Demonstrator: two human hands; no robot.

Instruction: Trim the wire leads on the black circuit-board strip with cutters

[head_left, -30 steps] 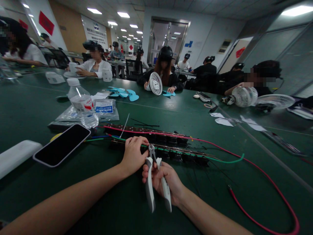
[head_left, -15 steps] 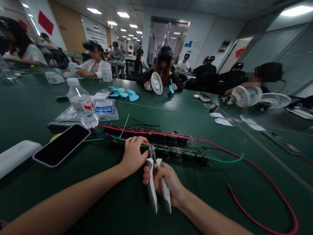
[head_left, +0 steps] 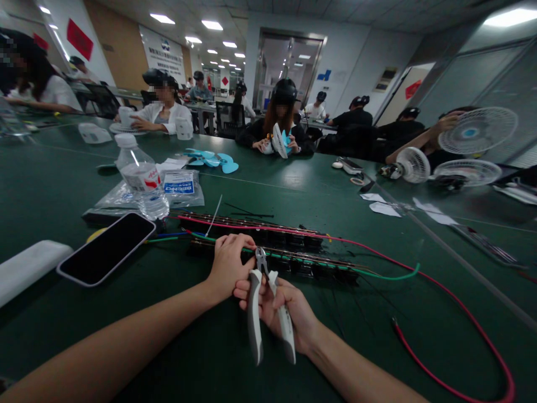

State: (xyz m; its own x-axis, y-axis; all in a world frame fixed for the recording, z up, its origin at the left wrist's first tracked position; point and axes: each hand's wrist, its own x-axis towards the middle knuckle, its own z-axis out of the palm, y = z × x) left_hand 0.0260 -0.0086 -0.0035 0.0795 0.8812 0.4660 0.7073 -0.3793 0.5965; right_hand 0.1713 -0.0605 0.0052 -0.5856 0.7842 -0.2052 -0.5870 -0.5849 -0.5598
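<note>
Two long black strips with metal rods and wires lie side by side on the table, the far strip with a red wire along it. My left hand rests on the near strip, its fingers curled over the edge beside the green wire. In my right hand is a pair of diagonal cutters with white and grey handles spread apart. Their jaws touch or nearly touch the near strip, right by my left fingertips; what lies between them is too small to tell. A white cable tie sticks up behind my left hand.
Left of the strips are a phone, a water bottle and a white case. Blue fan blades lie farther back. The red wire loops round at right. Across the table, other people handle fan parts.
The cutters' left handle has swung outward, so the handles are wider apart, and my right fingers have opened toward my left hand. My left hand stays put. People opposite have moved fan parts.
</note>
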